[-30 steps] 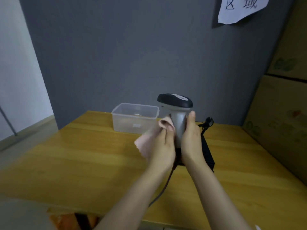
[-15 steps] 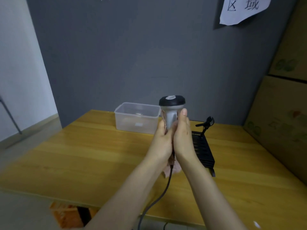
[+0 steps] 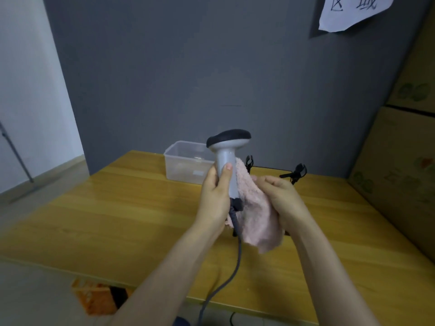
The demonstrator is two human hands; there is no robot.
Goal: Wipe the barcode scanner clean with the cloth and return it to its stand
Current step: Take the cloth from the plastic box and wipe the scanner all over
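Both hands busy: scanner (image 3: pixel 227 158) upright (head up), cloth (image 3: pixel 255 215) beside.

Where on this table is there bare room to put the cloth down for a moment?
The widest bare patch of the table lies left of the left hand, in front of the clear container. Another bare strip runs right of the right hand, toward the cardboard boxes. Behind the cloth it is crowded: the black stand and the scanner's cable.

Two bare forearms are seen — no sleeves, gloves or jewellery worn on left hand (image 3: pixel 215 196) or right hand (image 3: pixel 281 196).
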